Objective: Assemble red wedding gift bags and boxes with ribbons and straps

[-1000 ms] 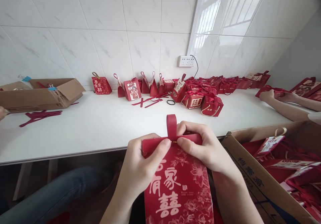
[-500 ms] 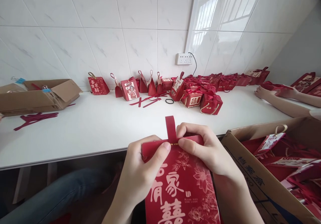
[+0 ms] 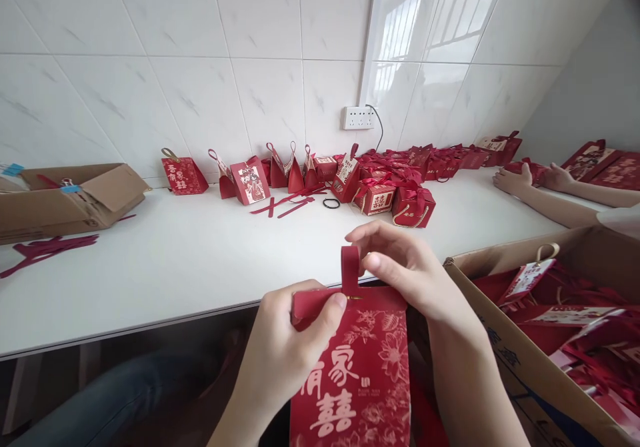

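A flat red gift box [image 3: 373, 360] with pale floral print and large characters stands in front of me. My left hand [image 3: 295, 333] grips its top edge at the left, thumb in front and fingers behind. A dark red ribbon loop [image 3: 350, 263] rises from the top, beside a small gold fastener [image 3: 355, 297]. My right hand [image 3: 405, 267] is just right of the loop, its thumb and forefinger apart with nothing visibly between them. The box's lower end runs out of view.
Along the wall stand several red gift boxes [image 3: 250, 181] and cut ribbons [image 3: 295, 203]. A cardboard box [image 3: 115, 193] is at left, a larger carton [image 3: 505, 250] of red boxes at right. Another person's hands [image 3: 515, 181] hold a red box at far right.
My right hand has let go of the box's top edge and moved up beside the ribbon, which now shows as a loop. My left hand keeps its grip. The view has shifted slightly.
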Demonstrator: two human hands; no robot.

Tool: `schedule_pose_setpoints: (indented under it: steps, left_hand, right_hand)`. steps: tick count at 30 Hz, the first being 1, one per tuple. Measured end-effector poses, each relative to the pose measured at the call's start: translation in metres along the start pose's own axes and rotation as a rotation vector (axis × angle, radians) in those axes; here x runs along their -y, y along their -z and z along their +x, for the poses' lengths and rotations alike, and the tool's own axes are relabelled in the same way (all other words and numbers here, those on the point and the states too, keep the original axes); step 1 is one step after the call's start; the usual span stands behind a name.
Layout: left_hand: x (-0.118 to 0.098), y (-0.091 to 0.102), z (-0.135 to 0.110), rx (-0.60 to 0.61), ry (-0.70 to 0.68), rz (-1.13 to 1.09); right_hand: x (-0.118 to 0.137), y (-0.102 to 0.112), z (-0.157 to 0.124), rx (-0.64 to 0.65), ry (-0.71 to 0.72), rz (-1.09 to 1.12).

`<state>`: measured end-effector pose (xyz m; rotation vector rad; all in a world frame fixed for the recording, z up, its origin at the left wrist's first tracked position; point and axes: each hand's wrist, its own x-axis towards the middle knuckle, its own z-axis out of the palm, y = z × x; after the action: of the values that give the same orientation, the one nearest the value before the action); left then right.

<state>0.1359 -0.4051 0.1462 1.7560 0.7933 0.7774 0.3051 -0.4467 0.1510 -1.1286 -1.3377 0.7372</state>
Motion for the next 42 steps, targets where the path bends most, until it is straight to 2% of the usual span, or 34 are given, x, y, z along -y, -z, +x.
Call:
schedule_pose_setpoints:
  steps: [3,6,11,15,18,25,32,37,42]
  left_hand:
    - [0.003,-0.002,0.004,0.057,0.002,-0.012]
    - [0.007,-0.001,0.009,0.103,0.047,-0.069]
    - [0.007,0.002,0.009,0.022,0.021,-0.156]
    - [0.005,0.003,0.007,-0.066,-0.065,-0.051]
    - [0.005,0.003,0.008,-0.054,-0.119,0.016]
    - [0.0,-0.002,0.009,-0.102,-0.142,-0.005]
    - [-0.005,-0.005,0.011,-0.085,-0.084,-0.046]
    - [-0.005,-0.012,0.013,-0.038,-0.052,-0.128]
    - [-0.008,-0.022,0.016,-0.042,-0.007,-0.143]
  right_hand:
    - [0.0,-0.007,0.003,-0.035,-0.013,0.01]
    - [-0.002,-0.014,0.002,-0.134,0.009,0.04]
    - [-0.006,-0.02,0.002,-0.179,0.035,0.067]
    - [-0.002,-0.023,0.002,-0.197,0.085,0.06]
    - [0.002,-0.024,0.002,-0.22,0.128,0.024]
    - [0.005,-0.023,0.003,-0.288,0.127,0.021]
    - [0.007,-0.021,0.005,-0.286,0.085,0.029]
    - [0.008,-0.014,0.003,-0.347,0.048,0.026]
    - [0.009,-0.005,-0.001,-0.37,0.019,0.047]
